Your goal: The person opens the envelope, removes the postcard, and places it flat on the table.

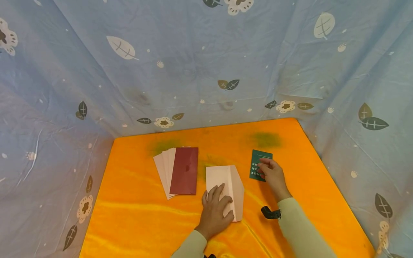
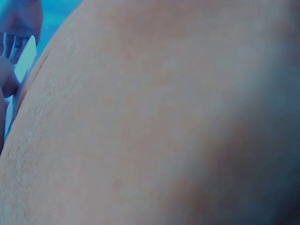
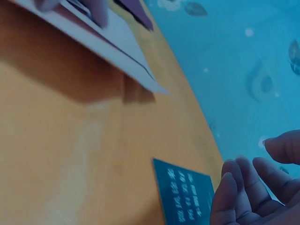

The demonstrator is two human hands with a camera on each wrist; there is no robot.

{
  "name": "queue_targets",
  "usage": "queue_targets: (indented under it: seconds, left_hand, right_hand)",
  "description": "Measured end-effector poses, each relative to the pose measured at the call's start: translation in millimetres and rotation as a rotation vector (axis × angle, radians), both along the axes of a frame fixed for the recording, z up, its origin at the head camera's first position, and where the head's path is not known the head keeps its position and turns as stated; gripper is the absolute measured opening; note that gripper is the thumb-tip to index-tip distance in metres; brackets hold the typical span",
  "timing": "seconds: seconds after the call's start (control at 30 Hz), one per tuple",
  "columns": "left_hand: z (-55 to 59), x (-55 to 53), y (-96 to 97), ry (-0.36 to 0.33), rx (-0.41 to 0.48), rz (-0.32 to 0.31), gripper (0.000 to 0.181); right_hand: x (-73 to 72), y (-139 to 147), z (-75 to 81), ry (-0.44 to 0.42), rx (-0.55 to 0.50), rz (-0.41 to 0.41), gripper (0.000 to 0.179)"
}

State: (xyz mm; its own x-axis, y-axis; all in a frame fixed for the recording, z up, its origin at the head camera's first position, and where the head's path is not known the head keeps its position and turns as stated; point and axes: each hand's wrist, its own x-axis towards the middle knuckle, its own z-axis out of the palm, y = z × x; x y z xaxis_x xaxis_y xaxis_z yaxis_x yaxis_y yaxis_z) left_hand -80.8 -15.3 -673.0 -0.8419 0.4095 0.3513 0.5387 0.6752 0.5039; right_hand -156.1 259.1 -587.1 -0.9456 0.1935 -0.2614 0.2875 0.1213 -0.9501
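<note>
A yellow-orange cloth (image 1: 138, 225) is surrounded by blue-grey curtains (image 1: 193, 71) printed with leaves and flowers. Below centre in the head view, a pink envelope (image 1: 222, 175) is laid with its flap extended rightward; on it the left hand (image 1: 215, 213) is rested, fingers spread. Right of centre, a green card (image 1: 255, 166) with white characters is partly covered by the right hand (image 1: 272, 175), its fingers loosely bent, its thumb parted from them. Left of centre, pale pink envelopes (image 1: 162, 175) are fanned beneath a dark red envelope (image 1: 184, 172).
</note>
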Motion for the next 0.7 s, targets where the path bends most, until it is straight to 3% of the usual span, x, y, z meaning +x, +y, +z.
queue_targets:
  seconds: [0.5, 0.7]
  left_hand:
    - [-2.8, -1.1, 3.6, 0.044, -0.077, 0.018, 0.022]
    - [-3.0, -0.2, 2.5, 0.025, -0.027, 0.020, 0.019]
  right_hand:
    - [18.5, -38, -11.8, 0.021, -0.072, 0.040, 0.037]
    - [22.7, -44, -15.4, 0.026, -0.121, 0.032, 0.037]
